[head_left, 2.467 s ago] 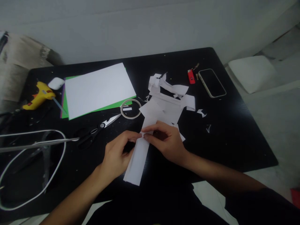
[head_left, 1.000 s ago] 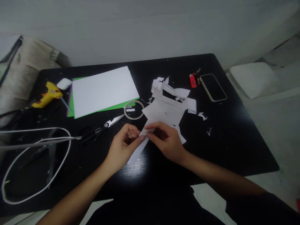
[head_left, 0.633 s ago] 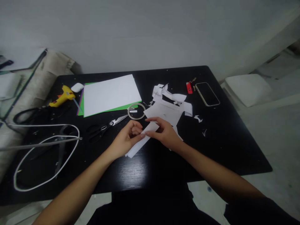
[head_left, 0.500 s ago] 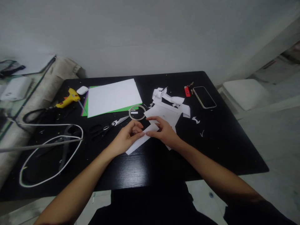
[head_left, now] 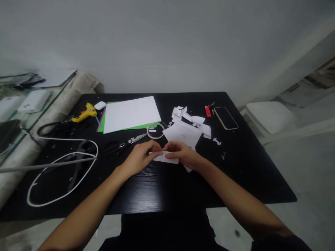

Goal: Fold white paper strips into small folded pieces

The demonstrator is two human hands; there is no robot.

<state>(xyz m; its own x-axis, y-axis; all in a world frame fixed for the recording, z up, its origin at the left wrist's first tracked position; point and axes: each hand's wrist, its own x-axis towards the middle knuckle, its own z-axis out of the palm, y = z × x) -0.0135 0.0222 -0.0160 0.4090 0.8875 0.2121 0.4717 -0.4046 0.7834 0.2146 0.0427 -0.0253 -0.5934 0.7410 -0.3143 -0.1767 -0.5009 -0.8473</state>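
Clock positions are centring on the folded paper strip (head_left: 171, 160), with 12 o'clock pointing toward the far edge of the counter (head_left: 235, 174). A yellow glue gun (head_left: 89, 109) is lying at 10 o'clock. Scissors (head_left: 130, 141) are lying nearer along the same bearing, and a white sheet (head_left: 132, 115) is resting beyond them at 11. The left hand (head_left: 140, 156) is standing at 9 o'clock; its fingers are pinching the strip's left part, the thumb lying on the near face. A tape ring (head_left: 155, 138) is lying between 11 and 12. The strip is extending directly between both sets of fingers, its long axis running roughly from 9 to 3 o'clock. A crease is showing between the thumb tips. Neither hand is sitting nearer; both are touching the strip. The right hand (head_left: 186, 154) is standing at 3 o'clock, its fingers grasping the right part. Cut paper (head_left: 184, 134) is lying at 1 o'clock, just beyond this hand, and a phone (head_left: 225, 118) is lying at 2.
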